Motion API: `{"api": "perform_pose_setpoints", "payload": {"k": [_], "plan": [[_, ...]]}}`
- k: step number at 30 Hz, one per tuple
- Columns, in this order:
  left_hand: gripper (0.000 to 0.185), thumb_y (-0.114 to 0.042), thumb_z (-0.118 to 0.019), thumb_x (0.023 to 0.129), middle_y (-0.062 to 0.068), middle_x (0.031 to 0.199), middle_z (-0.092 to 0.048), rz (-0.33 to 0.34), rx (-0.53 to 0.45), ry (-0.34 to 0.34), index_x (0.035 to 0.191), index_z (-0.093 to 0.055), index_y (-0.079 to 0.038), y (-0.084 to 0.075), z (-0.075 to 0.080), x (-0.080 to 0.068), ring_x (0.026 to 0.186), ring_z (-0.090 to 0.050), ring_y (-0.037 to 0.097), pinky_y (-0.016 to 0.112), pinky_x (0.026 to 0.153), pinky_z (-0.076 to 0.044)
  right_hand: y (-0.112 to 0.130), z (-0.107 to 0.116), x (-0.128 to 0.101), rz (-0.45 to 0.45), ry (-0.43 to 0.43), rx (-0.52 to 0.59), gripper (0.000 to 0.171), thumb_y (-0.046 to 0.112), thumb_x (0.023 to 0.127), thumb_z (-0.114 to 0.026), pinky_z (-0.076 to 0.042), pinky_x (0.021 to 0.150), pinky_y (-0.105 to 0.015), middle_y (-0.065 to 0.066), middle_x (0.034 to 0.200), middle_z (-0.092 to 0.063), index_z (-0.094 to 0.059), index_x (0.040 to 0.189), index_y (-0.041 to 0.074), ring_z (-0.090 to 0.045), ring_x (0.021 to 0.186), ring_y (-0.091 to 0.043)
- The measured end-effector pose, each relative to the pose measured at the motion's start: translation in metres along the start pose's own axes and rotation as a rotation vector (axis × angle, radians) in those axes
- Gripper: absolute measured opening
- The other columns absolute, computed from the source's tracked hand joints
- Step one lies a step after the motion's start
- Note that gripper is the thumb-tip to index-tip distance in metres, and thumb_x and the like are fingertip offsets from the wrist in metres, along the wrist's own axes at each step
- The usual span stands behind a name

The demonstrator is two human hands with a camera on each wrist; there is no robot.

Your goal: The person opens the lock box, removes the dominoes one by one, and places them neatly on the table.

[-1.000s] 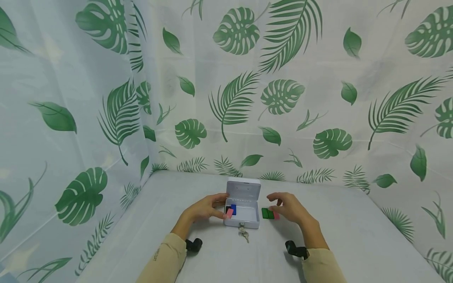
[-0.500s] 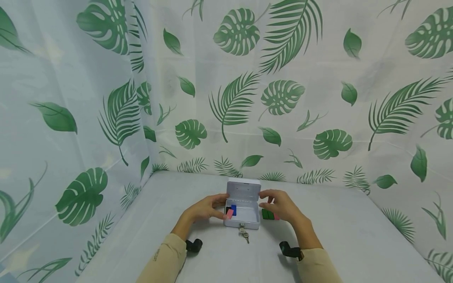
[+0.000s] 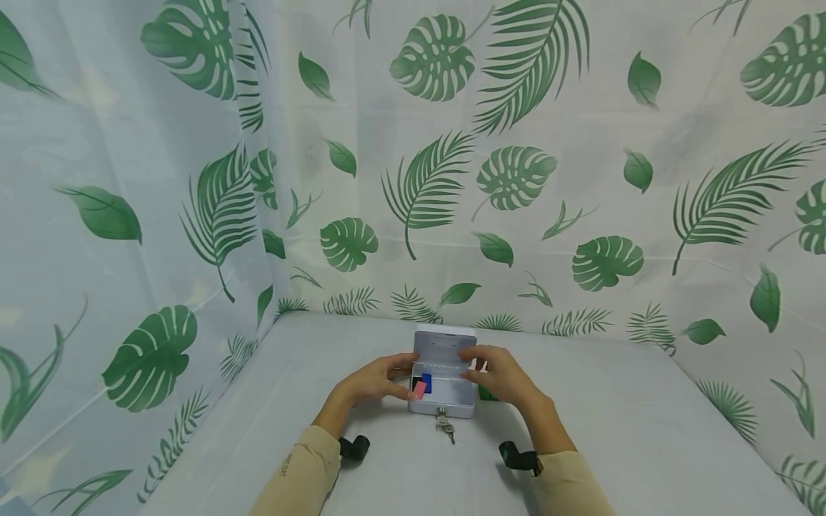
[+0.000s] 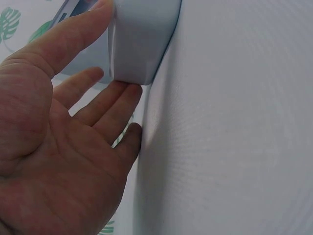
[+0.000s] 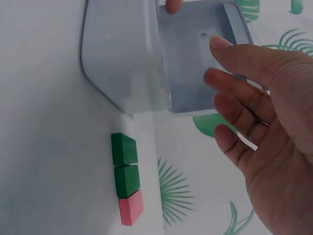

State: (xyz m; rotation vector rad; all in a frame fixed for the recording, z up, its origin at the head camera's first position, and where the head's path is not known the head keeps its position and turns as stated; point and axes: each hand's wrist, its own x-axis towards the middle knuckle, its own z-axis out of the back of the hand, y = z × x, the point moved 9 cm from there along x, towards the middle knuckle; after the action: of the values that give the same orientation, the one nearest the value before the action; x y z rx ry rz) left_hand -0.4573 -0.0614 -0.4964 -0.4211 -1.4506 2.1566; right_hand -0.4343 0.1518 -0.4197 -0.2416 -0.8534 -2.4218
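Observation:
A small white cash box [image 3: 441,409] stands with its lid [image 3: 445,346] raised. Inside, to the left, lie a pink block [image 3: 419,390], a blue block [image 3: 427,382] and a black piece. My left hand [image 3: 374,380] grips the box's left side, thumb at the front rim and fingers along the outer wall. My right hand [image 3: 503,374] is over the box's right side, before the lid, thumb and fingers apart with nothing seen between them. In the right wrist view, two green blocks [image 5: 126,165] and a pink block [image 5: 131,208] lie in a row on the table beside the box.
Keys [image 3: 445,426] hang from the lock at the box's front. The white-covered table [image 3: 594,401] reaches back to a leaf-printed curtain [image 3: 529,272], with another curtain along the left.
My right hand has moved left, from above the green and pink blocks to over the box, now hiding most of those blocks in the head view. The left hand has stayed at the box.

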Motion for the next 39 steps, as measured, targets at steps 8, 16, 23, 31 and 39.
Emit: {"api": "perform_pose_setpoints", "payload": {"k": [8, 16, 23, 31, 39], "plan": [[0.085, -0.02, -0.086, 0.086, 0.006, 0.161, -0.048, 0.006, 0.005, -0.001, 0.159, -0.044, -0.02, 0.001, 0.0, 0.001, 0.15, -0.044, 0.03, 0.057, 0.126, -0.028, 0.008, -0.006, 0.002, 0.01, 0.007, 0.007, 0.033, 0.012, 0.093, -0.078, -0.052, 0.073, -0.027, -0.011, 0.118, -0.076, -0.073, 0.124, 0.004, -0.06, 0.089, -0.014], [0.084, -0.02, -0.086, 0.086, 0.007, 0.16, -0.049, 0.003, 0.0, 0.002, 0.159, -0.044, -0.02, 0.0, 0.0, 0.0, 0.15, -0.045, 0.03, 0.057, 0.126, -0.028, 0.011, -0.01, 0.003, 0.016, 0.018, 0.021, 0.034, 0.013, 0.093, -0.078, -0.051, 0.072, -0.027, -0.014, 0.117, -0.076, -0.073, 0.125, 0.003, -0.06, 0.089, -0.015], [0.085, -0.019, -0.086, 0.086, 0.007, 0.161, -0.048, 0.007, -0.003, 0.001, 0.159, -0.043, -0.02, 0.0, 0.0, 0.0, 0.15, -0.044, 0.03, 0.058, 0.126, -0.028, 0.009, -0.014, 0.005, 0.007, 0.014, 0.03, 0.033, 0.013, 0.093, -0.079, -0.051, 0.071, -0.027, -0.013, 0.117, -0.076, -0.073, 0.125, 0.004, -0.06, 0.088, -0.015], [0.085, -0.019, -0.086, 0.086, 0.005, 0.163, -0.046, 0.003, -0.007, 0.003, 0.16, -0.042, -0.02, 0.0, 0.0, 0.0, 0.151, -0.043, 0.03, 0.059, 0.126, -0.027, 0.013, -0.018, 0.008, 0.02, 0.008, 0.042, 0.034, 0.012, 0.092, -0.079, -0.052, 0.07, -0.024, -0.012, 0.116, -0.076, -0.073, 0.125, 0.003, -0.059, 0.086, -0.013], [0.087, -0.02, -0.086, 0.085, 0.006, 0.162, -0.047, 0.004, -0.024, 0.004, 0.16, -0.042, -0.019, -0.001, 0.0, -0.001, 0.151, -0.043, 0.031, 0.06, 0.125, -0.028, 0.02, -0.021, 0.007, 0.021, 0.015, 0.074, 0.033, 0.01, 0.092, -0.078, -0.053, 0.071, -0.023, -0.017, 0.117, -0.075, -0.073, 0.124, 0.0, -0.061, 0.088, -0.016]]}}
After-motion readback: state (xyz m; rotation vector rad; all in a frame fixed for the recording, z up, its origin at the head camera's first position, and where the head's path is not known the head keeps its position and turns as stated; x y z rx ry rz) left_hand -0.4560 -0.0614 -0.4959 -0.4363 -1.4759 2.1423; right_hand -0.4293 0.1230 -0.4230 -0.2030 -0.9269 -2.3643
